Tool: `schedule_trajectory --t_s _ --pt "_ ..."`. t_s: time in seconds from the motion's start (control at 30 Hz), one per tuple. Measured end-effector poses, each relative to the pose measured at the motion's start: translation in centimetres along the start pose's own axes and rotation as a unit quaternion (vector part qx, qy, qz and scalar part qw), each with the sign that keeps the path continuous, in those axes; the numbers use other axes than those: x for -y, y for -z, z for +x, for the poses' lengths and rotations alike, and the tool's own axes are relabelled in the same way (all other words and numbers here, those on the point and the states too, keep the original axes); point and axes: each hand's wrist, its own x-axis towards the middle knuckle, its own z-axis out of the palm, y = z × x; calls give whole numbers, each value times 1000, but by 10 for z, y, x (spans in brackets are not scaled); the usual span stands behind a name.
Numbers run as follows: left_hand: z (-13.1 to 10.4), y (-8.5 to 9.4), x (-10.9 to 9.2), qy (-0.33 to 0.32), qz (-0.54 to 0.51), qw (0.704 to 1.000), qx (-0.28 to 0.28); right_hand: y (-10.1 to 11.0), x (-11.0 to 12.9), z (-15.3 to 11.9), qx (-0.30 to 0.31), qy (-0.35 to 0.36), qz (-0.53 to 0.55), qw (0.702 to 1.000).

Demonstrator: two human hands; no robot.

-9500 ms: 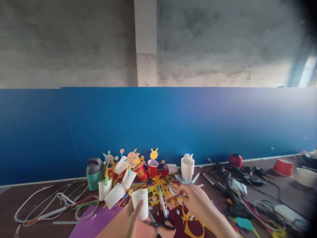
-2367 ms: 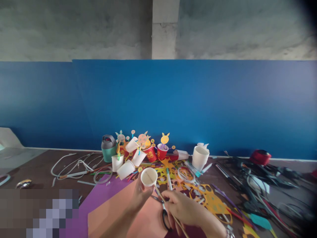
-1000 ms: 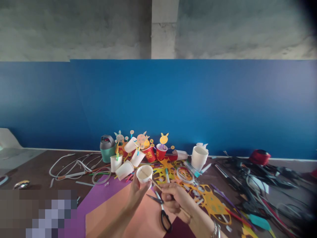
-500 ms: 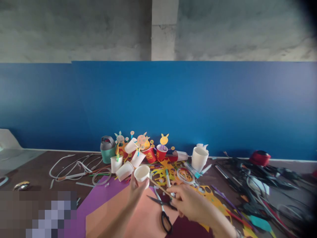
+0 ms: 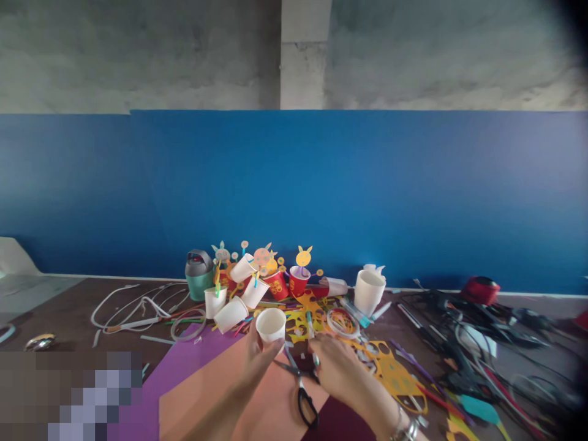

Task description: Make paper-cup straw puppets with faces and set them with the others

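My left hand (image 5: 257, 355) grips a white paper cup (image 5: 271, 326), held upright with its mouth tilted toward me. To the right of the cup, my right hand (image 5: 335, 361) has its fingers closed around the lower part of a white marker with a teal end (image 5: 310, 323), which lies among paper scraps. Black-handled scissors (image 5: 301, 386) lie between my hands, blades spread, partly on an orange paper sheet (image 5: 202, 392). A purple sheet (image 5: 151, 398) lies beneath that one.
Behind the cup stand decorated paper cups (image 5: 299, 282), several of them tipped. Farther right are a white cup stack (image 5: 370, 294), a tape roll (image 5: 343, 323), punched yellow paper (image 5: 390, 373) and tangled black cables (image 5: 473, 331). White cords (image 5: 133, 312) lie left, near a green-grey container (image 5: 199, 285).
My right hand has moved forward and left to the marker; the thin wooden stick it held against the cup no longer shows. My left hand has shifted the cup slightly right.
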Motion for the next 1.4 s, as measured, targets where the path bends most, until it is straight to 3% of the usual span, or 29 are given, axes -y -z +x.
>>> schedule_trajectory --t_s 0.17,0.3,0.43,0.57,0.7,0.8,1.03,1.4 --pt "-3 -4 -6 -9 -13 1000 -12 -34 11 -5 1 55 53 997" --pt "-6 -4 -11 -6 -2 1000 2 -41 11 -2 -15 87 53 995" --pt "-3 0 -11 -24 11 999 -21 -33 9 2 14 62 40 997" --pt "4 4 -7 -38 18 998 -53 -12 -7 2 30 30 100 994" --pt "4 4 -10 -18 77 995 -54 17 -19 -1 -60 16 165 984" --pt "-1 0 -14 -27 111 993 -23 31 -13 -1 -91 38 205 974" --pt "-10 -3 -5 -130 115 981 83 21 6 1 -92 52 183 977" --pt "-15 -10 -13 -149 152 971 112 18 14 1 -85 4 90 992"
